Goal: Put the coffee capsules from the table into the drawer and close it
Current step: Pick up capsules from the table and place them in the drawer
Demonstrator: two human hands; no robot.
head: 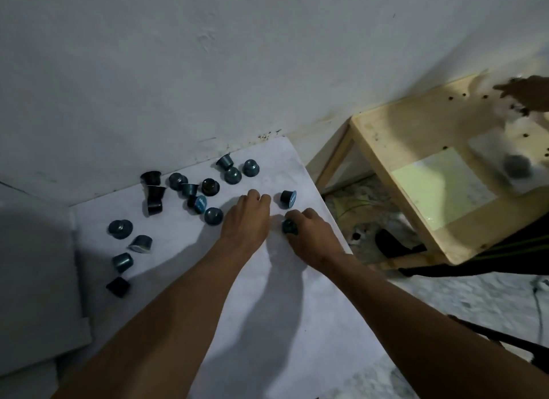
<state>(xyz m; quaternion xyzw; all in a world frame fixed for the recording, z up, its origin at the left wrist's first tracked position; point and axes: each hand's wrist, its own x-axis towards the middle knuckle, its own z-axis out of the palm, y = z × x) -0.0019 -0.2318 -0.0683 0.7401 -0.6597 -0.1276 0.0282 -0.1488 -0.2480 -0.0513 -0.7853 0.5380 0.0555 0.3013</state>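
Several dark teal and black coffee capsules [190,190] lie scattered over the far and left part of the white table [285,309]. My right hand [312,235] is curled around one capsule [289,227] near the table's right edge. Just beyond it another capsule [288,198] lies on its side. My left hand [248,217] rests knuckles-up on the table with its fingers curled under; whether it holds a capsule is hidden. To the right stands a pale wooden drawer [439,187], open, with a blurred dark capsule [517,166] inside.
Another person's hand [525,95] reaches over the drawer's far right corner. A white wall runs behind the table. A white panel [32,280] sits at the table's left. Speckled floor with a dark object [392,244] lies between table and drawer.
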